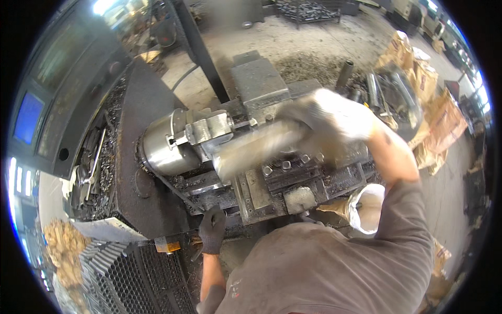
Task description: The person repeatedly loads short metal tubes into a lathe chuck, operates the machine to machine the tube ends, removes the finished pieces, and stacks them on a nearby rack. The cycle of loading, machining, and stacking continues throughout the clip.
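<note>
My right hand [334,118], in a white-and-dark glove and smeared by motion, reaches over the lathe. It grips a thick, light-coloured bar-shaped piece [256,149], too blurred to tell exactly. The near end of this piece lies beside the jaws of the silver chuck [164,144]. My left hand [212,230], in a dark glove, is low at the front of the lathe. Its fingers are closed at the lower end of a thin dark lever [180,194] that runs down from beneath the chuck. Bolts [286,165] stand on the tool post below my right hand.
A dark upright post [201,57] rises behind the chuck. On the left is a control panel with a blue screen [29,118]. A bin of metal tubes [395,94], paper sacks [442,125] and a white-lined bucket [368,209] stand right. Stacked tubes [112,261] lie lower left.
</note>
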Motion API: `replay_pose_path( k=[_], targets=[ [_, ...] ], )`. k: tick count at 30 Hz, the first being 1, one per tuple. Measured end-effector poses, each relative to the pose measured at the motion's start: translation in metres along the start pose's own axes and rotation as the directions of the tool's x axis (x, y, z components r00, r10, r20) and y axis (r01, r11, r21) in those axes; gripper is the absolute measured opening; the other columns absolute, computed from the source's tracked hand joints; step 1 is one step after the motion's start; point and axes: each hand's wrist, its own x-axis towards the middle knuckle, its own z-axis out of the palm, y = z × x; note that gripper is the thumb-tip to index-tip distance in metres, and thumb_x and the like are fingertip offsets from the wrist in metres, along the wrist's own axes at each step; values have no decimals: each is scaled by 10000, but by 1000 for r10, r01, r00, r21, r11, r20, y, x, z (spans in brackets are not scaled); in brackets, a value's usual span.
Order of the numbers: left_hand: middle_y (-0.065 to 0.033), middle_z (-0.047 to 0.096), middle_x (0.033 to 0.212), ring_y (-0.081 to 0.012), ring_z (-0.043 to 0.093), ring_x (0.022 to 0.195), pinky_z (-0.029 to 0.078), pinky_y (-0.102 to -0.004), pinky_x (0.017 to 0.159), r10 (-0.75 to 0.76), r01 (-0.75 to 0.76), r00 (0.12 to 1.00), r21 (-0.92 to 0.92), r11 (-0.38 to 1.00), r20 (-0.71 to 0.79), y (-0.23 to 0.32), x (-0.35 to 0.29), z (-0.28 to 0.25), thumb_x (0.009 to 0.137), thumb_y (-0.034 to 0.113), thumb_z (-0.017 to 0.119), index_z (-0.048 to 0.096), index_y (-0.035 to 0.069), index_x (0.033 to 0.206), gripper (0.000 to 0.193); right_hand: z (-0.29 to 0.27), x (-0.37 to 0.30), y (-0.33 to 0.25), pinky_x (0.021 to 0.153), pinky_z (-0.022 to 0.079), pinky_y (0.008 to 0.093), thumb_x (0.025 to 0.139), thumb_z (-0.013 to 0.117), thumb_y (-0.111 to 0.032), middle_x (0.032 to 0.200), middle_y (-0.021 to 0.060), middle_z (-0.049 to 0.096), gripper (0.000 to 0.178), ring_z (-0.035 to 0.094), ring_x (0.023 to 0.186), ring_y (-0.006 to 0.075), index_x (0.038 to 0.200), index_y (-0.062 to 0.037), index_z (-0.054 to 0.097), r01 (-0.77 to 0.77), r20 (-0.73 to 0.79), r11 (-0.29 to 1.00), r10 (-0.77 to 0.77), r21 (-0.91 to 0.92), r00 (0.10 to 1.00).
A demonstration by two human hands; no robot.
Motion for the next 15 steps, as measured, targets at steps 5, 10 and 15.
replay_pose_path(
  k=[5,10,15],
  targets=[
    [-80,706,1011,-268,699,884,599,-428,802,-545,86,751,-764,639,-372,-102,-54,4,1052,364,649,680,80,1154,303,42,88,118,669,619,441,826,763,-180,825,161,778,110,775,748,318,881,-101,816,-335,23,678,460,-654,888],
    [-53,634,958,-222,626,844,570,-420,798,-760,-111,448,-873,475,-471,-95,-76,-48,1075,506,559,644,98,1086,417,91,84,188,679,594,459,805,823,-252,838,196,775,248,759,755,338,938,-43,822,-211,440,921,346,-326,829],
    [-51,595,946,-228,616,902,520,-413,808,-765,-171,536,-934,314,-356,-71,-73,-87,1066,529,563,635,104,1056,431,115,74,232,580,503,420,899,799,-228,797,106,761,229,701,672,226,1029,-40,781,-276,548,957,279,-90,789]
  ],
)
